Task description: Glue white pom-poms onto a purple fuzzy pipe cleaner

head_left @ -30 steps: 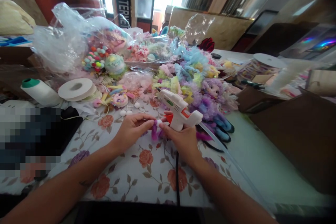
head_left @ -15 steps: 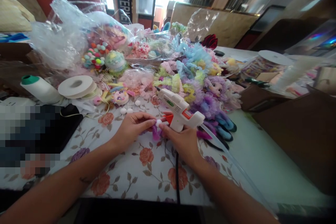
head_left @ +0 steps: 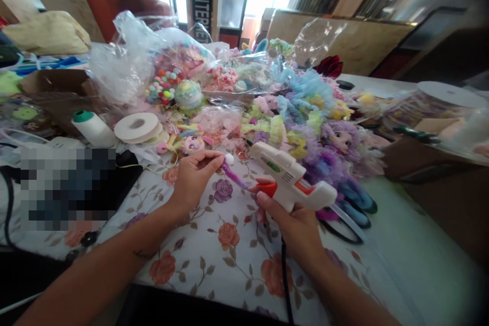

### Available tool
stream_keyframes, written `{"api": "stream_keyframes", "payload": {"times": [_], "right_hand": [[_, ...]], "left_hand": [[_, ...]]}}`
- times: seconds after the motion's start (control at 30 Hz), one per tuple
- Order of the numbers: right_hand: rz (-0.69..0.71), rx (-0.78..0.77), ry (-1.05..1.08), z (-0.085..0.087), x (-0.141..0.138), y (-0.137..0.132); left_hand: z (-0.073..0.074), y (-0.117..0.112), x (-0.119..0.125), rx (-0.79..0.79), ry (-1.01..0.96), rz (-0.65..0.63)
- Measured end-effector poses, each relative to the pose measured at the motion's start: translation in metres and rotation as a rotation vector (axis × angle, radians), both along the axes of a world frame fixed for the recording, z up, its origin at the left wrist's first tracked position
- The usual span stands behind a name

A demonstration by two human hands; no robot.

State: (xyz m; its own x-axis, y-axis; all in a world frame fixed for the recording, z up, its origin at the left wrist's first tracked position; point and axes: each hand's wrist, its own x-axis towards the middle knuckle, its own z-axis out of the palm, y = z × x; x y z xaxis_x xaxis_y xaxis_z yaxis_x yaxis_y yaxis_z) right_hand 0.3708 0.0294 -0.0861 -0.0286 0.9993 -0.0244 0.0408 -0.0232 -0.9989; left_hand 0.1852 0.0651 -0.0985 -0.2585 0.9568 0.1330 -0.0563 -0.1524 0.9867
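A small white pompom (head_left: 228, 159) on a purple strip (head_left: 237, 178) is just above the floral tablecloth (head_left: 214, 244), pinched between the closed fingertips of the left hand (head_left: 193, 175). Near it points the white glue gun (head_left: 290, 183), with the right hand (head_left: 296, 221) wrapped around its handle. Behind lie a doll (head_left: 341, 140) and a ribbon roll (head_left: 138, 127).

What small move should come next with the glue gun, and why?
Probably swing the glue gun so that its nozzle meets the purple strip just below the white pom-pom. The left hand pinches that strip at its pom-pom end. The right hand has the gun in its grip, a finger by the orange trigger. The nozzle stands apart from the piece.
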Motion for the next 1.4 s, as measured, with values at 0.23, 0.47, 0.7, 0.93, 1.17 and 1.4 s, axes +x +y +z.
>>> {"api": "stream_keyframes", "payload": {"times": [0.23, 0.47, 0.7, 0.93, 1.17, 1.4], "right_hand": [[0.096, -0.057, -0.149, -0.006, -0.002, -0.008], [0.069, -0.079, -0.227, -0.005, -0.003, -0.009], [0.098, -0.130, -0.253, -0.010, 0.001, -0.008], [0.073, -0.105, -0.260, -0.008, -0.001, -0.008], [0.072, -0.112, -0.235, -0.007, -0.002, -0.009], [0.062, -0.105, -0.215, -0.006, -0.003, -0.008]], "left_hand": [[0.005, 0.005, -0.009, 0.097, 0.038, 0.070], [0.007, 0.002, -0.009, 0.108, 0.084, 0.087], [0.008, -0.001, -0.007, 0.124, 0.142, 0.070], [0.009, 0.000, -0.007, 0.129, 0.180, 0.077], [0.010, -0.001, -0.007, 0.127, 0.181, 0.089], [0.008, 0.000, -0.007, 0.127, 0.186, 0.081]]}}
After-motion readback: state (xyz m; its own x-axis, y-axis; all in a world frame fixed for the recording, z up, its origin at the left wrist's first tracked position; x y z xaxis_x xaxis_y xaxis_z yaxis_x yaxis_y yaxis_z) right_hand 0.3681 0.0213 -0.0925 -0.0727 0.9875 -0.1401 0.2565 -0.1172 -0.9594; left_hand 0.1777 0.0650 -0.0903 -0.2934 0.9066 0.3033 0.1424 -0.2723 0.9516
